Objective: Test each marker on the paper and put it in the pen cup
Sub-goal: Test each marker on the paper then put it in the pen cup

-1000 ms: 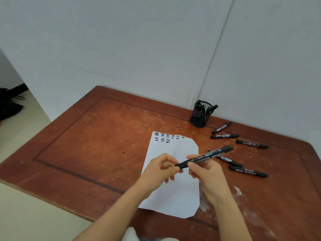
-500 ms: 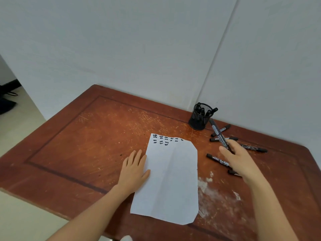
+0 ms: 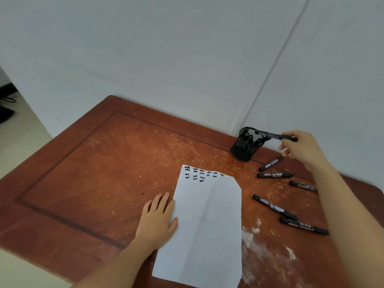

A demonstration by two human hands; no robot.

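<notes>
My right hand (image 3: 304, 148) pinches a black marker (image 3: 270, 135) and holds it level, its far end over the rim of the black mesh pen cup (image 3: 243, 149). Several markers stand inside the cup. My left hand (image 3: 158, 221) lies flat on the table, its thumb on the left edge of the white paper (image 3: 205, 225). Rows of black test marks (image 3: 199, 175) run along the paper's top edge. Several more black markers (image 3: 274, 206) lie loose on the table to the right of the paper, under my right forearm.
The worn red-brown wooden table (image 3: 93, 173) stands in a corner of white walls (image 3: 187, 59). White scuffed patches (image 3: 255, 242) mark the wood near the paper's lower right. Pale floor (image 3: 18, 142) shows to the left.
My right hand has carried the marker from beside the loose markers up and back to the pen cup's rim, and turned it level. My left hand stays flat at the paper's edge.
</notes>
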